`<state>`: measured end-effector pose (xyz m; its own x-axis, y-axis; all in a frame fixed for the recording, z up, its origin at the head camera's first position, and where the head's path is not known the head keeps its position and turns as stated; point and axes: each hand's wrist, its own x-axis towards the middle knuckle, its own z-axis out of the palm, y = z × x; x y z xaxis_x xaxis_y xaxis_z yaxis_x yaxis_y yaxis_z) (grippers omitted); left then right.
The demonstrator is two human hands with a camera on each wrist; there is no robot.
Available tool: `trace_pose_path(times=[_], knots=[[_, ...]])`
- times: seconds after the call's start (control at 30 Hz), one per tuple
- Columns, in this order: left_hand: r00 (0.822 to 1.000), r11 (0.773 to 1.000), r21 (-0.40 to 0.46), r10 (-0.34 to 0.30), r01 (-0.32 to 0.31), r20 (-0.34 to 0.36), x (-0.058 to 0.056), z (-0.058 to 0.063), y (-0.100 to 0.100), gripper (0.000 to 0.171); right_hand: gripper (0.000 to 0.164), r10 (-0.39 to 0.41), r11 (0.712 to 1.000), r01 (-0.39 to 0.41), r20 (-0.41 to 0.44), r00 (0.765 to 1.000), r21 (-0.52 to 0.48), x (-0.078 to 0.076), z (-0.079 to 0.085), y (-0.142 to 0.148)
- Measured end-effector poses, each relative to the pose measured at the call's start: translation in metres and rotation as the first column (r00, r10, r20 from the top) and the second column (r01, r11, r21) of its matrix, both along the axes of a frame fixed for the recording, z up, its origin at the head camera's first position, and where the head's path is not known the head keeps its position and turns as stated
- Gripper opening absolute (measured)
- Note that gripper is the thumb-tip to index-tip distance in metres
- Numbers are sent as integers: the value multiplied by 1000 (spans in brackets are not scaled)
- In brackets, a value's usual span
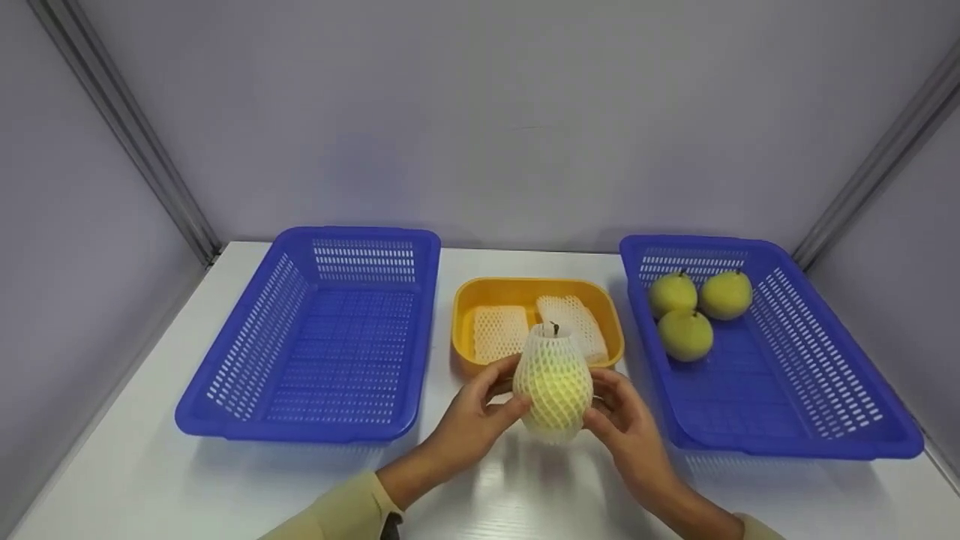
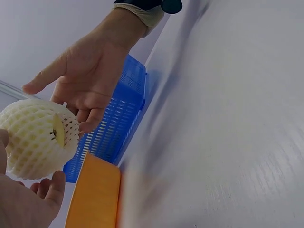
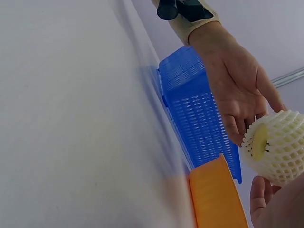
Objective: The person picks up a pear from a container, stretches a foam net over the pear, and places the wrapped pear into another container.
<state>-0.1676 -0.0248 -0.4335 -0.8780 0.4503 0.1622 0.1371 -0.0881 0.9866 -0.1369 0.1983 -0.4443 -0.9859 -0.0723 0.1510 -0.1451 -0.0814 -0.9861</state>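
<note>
A yellow-green pear [image 1: 555, 394] in a white foam net sleeve is held upright above the table, its dark stem showing at the net's open top. My left hand [image 1: 480, 412] grips it from the left, thumb on the front. From the right, my right hand [image 1: 626, 427] grips the same pear, thumb also in front; the other fingers are partly hidden behind the fruit. Both wrist views show the netted pear [image 2: 31, 137] between the two hands. Just behind it, a yellow-orange bin [image 1: 465, 296] holds flat foam net sleeves [image 1: 499, 330].
On the left stands a blue slotted basket [image 1: 431, 300] with nothing visible inside. The blue basket [image 1: 750, 405] on the right contains three bare pears [image 1: 686, 335] toward its back left. Grey panels [image 1: 525, 127] enclose the white table [image 1: 135, 457] at the back and sides.
</note>
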Motion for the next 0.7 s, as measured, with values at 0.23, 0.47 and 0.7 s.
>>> trace_pose_path(times=[0.23, 0.47, 0.7], knots=[[999, 999, -6, -41, 41, 7, 2, 4, 1, 60, 44, -12, 1000, 13, 25, 1000, -10, 0, 1, -3], [1000, 1000, 11, 3, -2, -11, 4, 6, 0, 54, 44, -11, 1000, 13, 74, 997, -24, -1, 2, -4], [997, 997, 32, 70, -69, -23, 4, 6, 0, 49, 40, 11, 1000, -10, 74, 997, -6, 1, 4, -2]])
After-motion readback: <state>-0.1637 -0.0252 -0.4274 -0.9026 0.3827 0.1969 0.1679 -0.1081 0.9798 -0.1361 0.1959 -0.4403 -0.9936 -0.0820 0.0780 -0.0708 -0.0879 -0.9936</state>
